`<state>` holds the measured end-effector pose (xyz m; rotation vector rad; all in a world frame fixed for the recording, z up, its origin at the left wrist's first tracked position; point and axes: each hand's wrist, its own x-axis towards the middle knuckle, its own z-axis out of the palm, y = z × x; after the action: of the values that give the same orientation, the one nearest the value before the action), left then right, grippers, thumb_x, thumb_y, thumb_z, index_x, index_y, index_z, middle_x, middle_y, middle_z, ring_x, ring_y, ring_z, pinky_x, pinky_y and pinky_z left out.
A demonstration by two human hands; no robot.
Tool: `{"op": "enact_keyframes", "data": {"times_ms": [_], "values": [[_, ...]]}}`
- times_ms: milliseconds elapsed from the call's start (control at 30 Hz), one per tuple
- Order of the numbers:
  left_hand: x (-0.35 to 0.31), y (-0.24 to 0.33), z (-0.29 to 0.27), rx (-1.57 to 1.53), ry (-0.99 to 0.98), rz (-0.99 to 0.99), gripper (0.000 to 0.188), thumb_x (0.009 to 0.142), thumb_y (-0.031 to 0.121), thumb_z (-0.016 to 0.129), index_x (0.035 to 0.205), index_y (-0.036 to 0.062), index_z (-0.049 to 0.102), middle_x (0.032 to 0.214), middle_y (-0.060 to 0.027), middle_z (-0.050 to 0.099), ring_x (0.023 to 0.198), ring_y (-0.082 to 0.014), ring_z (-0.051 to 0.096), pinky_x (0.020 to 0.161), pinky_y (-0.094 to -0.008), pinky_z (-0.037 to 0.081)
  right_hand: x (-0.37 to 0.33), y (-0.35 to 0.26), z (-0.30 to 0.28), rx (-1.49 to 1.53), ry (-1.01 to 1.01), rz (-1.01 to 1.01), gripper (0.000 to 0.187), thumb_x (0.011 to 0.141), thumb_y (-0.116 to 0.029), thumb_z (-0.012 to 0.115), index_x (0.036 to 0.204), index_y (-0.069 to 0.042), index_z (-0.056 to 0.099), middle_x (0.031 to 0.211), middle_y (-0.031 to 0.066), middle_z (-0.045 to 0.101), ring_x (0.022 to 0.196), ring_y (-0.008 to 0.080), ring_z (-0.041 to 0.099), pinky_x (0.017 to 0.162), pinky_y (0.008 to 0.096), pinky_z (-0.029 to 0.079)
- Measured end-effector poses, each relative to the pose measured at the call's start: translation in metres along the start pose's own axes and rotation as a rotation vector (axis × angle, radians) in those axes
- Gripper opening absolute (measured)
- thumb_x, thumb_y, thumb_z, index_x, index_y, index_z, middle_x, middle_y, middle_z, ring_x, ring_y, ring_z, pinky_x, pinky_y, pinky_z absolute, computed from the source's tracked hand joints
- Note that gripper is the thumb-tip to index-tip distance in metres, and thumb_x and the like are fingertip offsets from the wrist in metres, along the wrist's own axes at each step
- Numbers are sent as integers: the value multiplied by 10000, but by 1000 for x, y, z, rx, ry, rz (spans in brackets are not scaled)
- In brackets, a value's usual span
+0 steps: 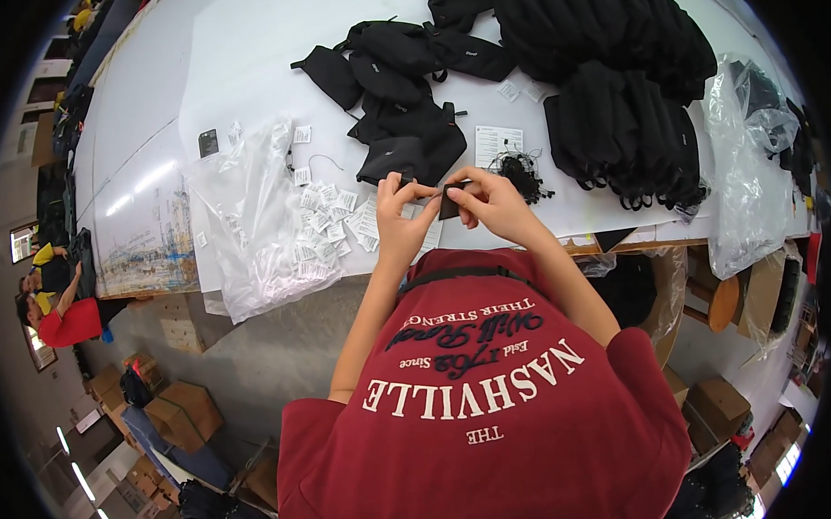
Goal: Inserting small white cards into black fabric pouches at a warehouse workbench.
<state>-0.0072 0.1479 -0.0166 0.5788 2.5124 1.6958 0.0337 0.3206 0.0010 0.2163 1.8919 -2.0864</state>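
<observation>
In front of my chest, close to the near table edge, my two hands meet. My right hand (492, 204) pinches a small flat black tag (450, 202) between thumb and fingers. At the tag's left edge my left hand (404, 211) has thumb and fingertip pressed together; what they grip there is too small to make out. Just beyond the hands lies a heap of black fabric pouches (399, 80). A tangle of black tag strings (521, 175) sits right of my right hand. Many small white printed labels (321, 221) are scattered left of my left hand.
Large stacks of black pouches (621, 129) fill the table's right side. Clear plastic bags lie at the left (252, 217) and hang over the right edge (748, 170). A printed sheet (498, 145) lies by the strings. Another person (70, 316) is at far left.
</observation>
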Motion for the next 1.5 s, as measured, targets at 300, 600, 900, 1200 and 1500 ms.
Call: {"op": "enact_keyframes", "data": {"times_ms": [300,600,900,1200,1500], "values": [[4,-10,-8,-492,-210,-273,145,868,160,613,862,26,670,814,3,462,778,-92,415,696,-222,327,-5,-4,3,-266,-24,-131,154,901,-154,596,919,-6,555,565,15,525,508,67,486,485,233,390],[-4,-13,-10,-491,-233,-300,121,822,141,676,859,28,657,848,18,468,742,-67,435,685,-203,355,-11,7,7,-326,-27,-181,196,869,-193,638,927,-13,587,538,41,517,489,103,436,488,280,351],[-13,-6,-9,-567,-127,-309,102,792,89,709,798,16,637,834,4,489,773,-73,454,727,-213,361,-12,13,10,-194,-2,-200,222,862,-254,651,868,-32,651,518,-10,466,490,78,398,472,268,318],[-27,-8,-11,-164,21,-166,154,862,133,613,957,24,668,953,-52,625,830,-124,528,779,-263,401,-7,30,16,-111,64,-124,209,833,-230,677,855,-23,683,486,-30,444,459,36,369,441,234,271],[-48,-27,-15,-648,144,-513,195,846,0,584,1040,-18,575,972,-83,625,819,-132,612,729,-246,470,26,45,37,-320,83,-191,189,793,-210,663,859,-36,695,493,20,483,443,85,407,445,273,322]]}}
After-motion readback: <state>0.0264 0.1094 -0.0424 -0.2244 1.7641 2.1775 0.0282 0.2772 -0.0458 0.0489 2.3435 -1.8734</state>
